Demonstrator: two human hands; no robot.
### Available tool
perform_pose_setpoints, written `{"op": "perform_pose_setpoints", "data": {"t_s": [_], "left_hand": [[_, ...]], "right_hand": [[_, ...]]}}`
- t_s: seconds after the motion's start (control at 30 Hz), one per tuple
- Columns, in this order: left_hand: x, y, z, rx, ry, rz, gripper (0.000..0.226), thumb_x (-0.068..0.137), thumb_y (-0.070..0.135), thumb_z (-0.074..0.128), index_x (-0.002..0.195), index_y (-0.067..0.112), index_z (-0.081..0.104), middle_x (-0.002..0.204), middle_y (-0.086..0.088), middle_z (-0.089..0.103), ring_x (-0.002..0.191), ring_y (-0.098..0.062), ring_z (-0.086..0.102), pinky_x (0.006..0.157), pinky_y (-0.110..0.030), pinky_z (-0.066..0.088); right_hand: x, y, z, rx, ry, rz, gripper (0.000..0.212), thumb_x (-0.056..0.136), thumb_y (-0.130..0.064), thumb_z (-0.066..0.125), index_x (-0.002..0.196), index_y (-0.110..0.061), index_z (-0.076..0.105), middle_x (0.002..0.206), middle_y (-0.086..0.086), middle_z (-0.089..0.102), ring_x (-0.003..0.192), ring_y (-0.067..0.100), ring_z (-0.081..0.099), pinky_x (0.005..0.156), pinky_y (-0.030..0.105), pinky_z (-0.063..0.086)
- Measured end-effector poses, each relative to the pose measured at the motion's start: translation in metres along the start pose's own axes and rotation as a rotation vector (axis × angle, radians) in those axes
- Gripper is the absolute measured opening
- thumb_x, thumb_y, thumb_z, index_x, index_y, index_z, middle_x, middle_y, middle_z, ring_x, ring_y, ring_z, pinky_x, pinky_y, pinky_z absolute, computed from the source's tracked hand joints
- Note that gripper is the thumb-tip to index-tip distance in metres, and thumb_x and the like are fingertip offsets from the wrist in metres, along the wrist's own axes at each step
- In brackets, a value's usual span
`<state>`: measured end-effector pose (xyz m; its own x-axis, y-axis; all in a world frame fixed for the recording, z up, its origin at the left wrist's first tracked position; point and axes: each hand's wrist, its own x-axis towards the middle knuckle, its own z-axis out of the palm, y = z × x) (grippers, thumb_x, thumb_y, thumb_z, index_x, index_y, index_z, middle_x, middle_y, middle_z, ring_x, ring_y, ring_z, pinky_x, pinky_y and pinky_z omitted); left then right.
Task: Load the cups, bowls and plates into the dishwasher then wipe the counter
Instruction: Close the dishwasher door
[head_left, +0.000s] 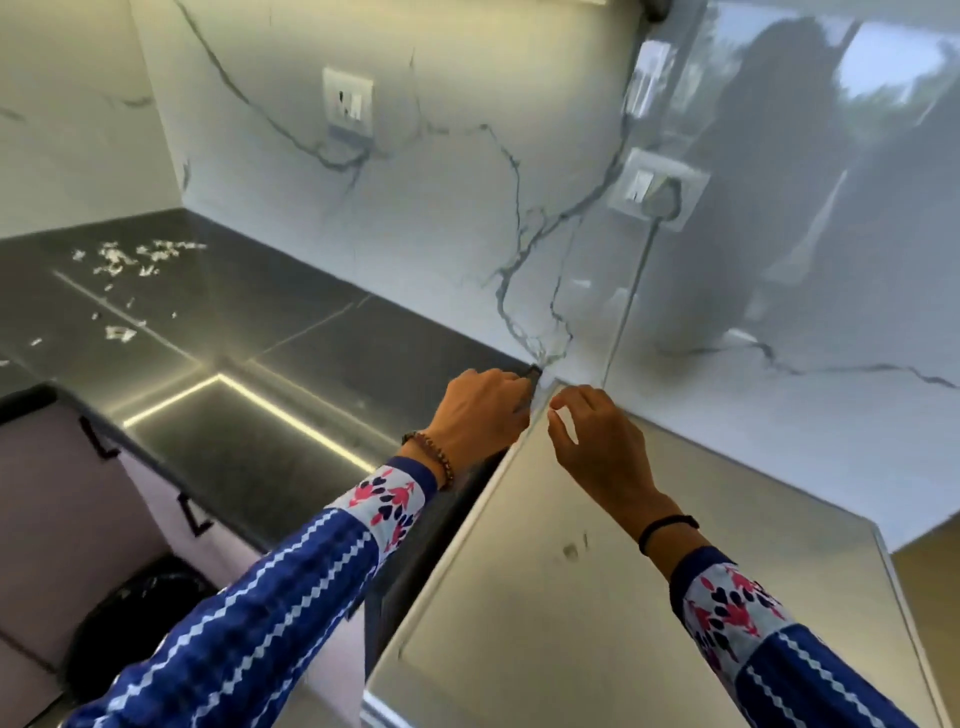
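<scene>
No cups, bowls or plates are in view. My left hand (475, 415) reaches into the gap between the dark counter (291, 395) and the silver dishwasher top (649, 571), close to the wall. Its fingers are curled there, and whether they hold anything is hidden. My right hand (587, 441) hovers over the back left corner of the dishwasher top. Its fingers are loosely bent and nothing shows in them. White crumbs (130, 260) lie scattered on the far left part of the counter.
A marble-patterned wall (415, 208) backs the counter and carries two sockets (348, 101) (657, 189). A cord (626, 312) runs down from the right socket behind the dishwasher. Below left are pale cabinet drawers (67, 493) and a bin with a black bag (135, 618).
</scene>
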<state>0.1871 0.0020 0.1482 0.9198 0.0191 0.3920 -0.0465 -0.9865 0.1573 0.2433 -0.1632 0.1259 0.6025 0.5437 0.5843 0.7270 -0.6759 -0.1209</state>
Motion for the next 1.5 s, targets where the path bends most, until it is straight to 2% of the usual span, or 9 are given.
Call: {"op": "perform_pose_setpoints", "data": {"t_s": [0.23,0.5,0.63,0.73,0.9,1.1,1.27,1.4,1.5], "left_hand": [[0.114,-0.029,-0.013,-0.062,0.102,0.189,0.038,0.095,0.029,0.055,0.13,0.016,0.056,0.139,-0.001,0.055,0.125,-0.021,0.053,0.105,-0.035,0.037],[0.246,-0.036,-0.022,0.021,0.135,0.209,0.032,0.091,0.031,0.061,0.118,0.013,0.064,0.163,-0.008,0.013,0.148,-0.024,0.022,0.105,-0.04,0.042],[0.282,-0.038,-0.022,0.058,0.086,0.162,0.027,0.091,0.025,0.06,0.115,0.013,0.065,0.164,-0.004,0.0,0.151,-0.021,0.011,0.104,-0.039,0.04],[0.299,-0.04,-0.019,0.06,0.052,0.15,0.025,0.092,0.021,0.059,0.114,0.012,0.066,0.164,-0.001,-0.001,0.151,-0.02,0.008,0.102,-0.039,0.042],[0.31,-0.049,0.003,0.077,0.015,0.122,0.016,0.09,0.015,0.059,0.103,0.015,0.069,0.164,0.005,-0.01,0.151,-0.019,0.009,0.104,-0.04,0.041],[0.311,-0.057,0.015,0.077,0.093,0.142,0.019,0.09,0.009,0.054,0.094,0.014,0.071,0.164,0.005,-0.004,0.15,-0.019,0.015,0.106,-0.038,0.037],[0.308,-0.051,0.014,0.026,0.065,0.125,0.013,0.09,0.016,0.058,0.077,0.017,0.063,0.164,0.004,-0.004,0.147,-0.02,0.025,0.089,-0.031,0.044],[0.3,-0.042,0.014,-0.024,0.036,0.094,0.025,0.095,0.026,0.056,0.116,0.017,0.065,0.164,-0.001,0.001,0.144,-0.023,0.03,0.094,-0.039,0.047],[0.28,-0.037,0.021,-0.049,-0.009,0.058,0.027,0.095,0.026,0.054,0.118,0.014,0.063,0.164,-0.004,0.011,0.144,-0.023,0.032,0.092,-0.043,0.051]], "right_hand": [[0.117,0.043,-0.012,-0.108,0.042,-0.051,0.013,0.091,-0.017,0.067,0.102,-0.009,0.067,0.097,0.008,0.069,0.082,0.024,0.065,0.069,0.022,0.043],[0.211,0.076,-0.029,-0.261,0.021,-0.006,0.029,0.09,-0.023,0.066,0.115,-0.008,0.061,0.118,0.011,0.063,0.105,0.029,0.061,0.082,0.037,0.053],[0.236,0.089,-0.024,-0.334,-0.075,0.057,0.054,0.091,-0.024,0.065,0.138,-0.003,0.048,0.152,0.018,0.041,0.139,0.034,0.041,0.105,0.043,0.044],[0.243,0.097,-0.018,-0.381,-0.146,0.1,0.058,0.094,-0.026,0.061,0.144,-0.006,0.037,0.162,0.016,0.02,0.148,0.032,0.026,0.1,0.043,0.049],[0.248,0.114,0.002,-0.514,-0.233,0.099,0.056,0.094,-0.025,0.058,0.142,-0.008,0.034,0.163,0.023,0.01,0.147,0.038,0.026,0.089,0.042,0.055],[0.251,0.122,0.026,-0.752,-0.265,0.12,0.045,0.082,-0.021,0.071,0.121,-0.006,0.055,0.149,0.036,0.036,0.115,0.043,0.061,0.059,0.033,0.058],[0.258,0.106,0.025,-0.659,-0.23,0.125,0.041,0.095,-0.024,0.056,0.13,-0.008,0.042,0.154,0.04,0.018,0.129,0.051,0.048,0.086,0.044,0.057],[0.258,0.092,0.017,-0.568,-0.223,0.122,0.042,0.098,-0.028,0.05,0.133,-0.011,0.037,0.157,0.029,0.023,0.129,0.04,0.049,0.087,0.043,0.054],[0.237,0.085,0.017,-0.514,-0.252,0.085,0.041,0.097,-0.027,0.053,0.132,-0.011,0.039,0.159,0.019,0.024,0.122,0.033,0.054,0.083,0.04,0.054]]}}
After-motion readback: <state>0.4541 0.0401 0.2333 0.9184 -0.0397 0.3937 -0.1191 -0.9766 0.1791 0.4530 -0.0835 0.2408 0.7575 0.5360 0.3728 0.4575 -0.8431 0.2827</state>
